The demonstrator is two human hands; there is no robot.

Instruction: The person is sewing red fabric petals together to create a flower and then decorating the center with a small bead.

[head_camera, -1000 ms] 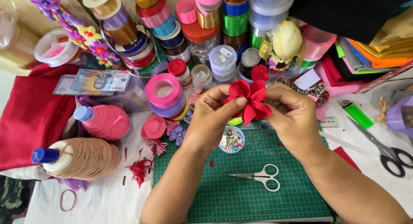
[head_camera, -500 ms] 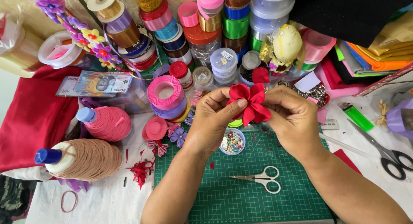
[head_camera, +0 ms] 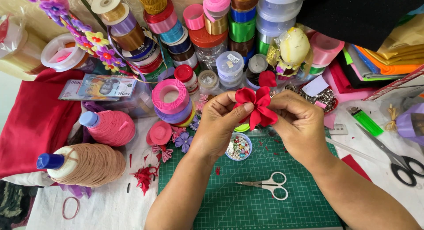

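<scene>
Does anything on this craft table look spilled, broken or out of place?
Mostly a busy workspace. Small red scraps lie scattered on the white cloth and green cutting mat, like trimmings. Both hands, left hand and right hand, hold a red ribbon flower. Nothing looks broken or spilled.

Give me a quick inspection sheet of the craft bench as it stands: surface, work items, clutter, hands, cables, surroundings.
Surface: green cutting mat on a white tabletop, red snippets scattered on it.
Job's things: red ribbon flower; small white-handled scissors lying on the mat; bead dish.
Clutter: ribbon spools, pink thread cone, tan thread cone, green lighter, black-handled scissors.
Grippers: left hand and right hand both pinch the flower above the mat.
Cables: nothing seen.
Surroundings: red cloth, folded fabrics.
</scene>
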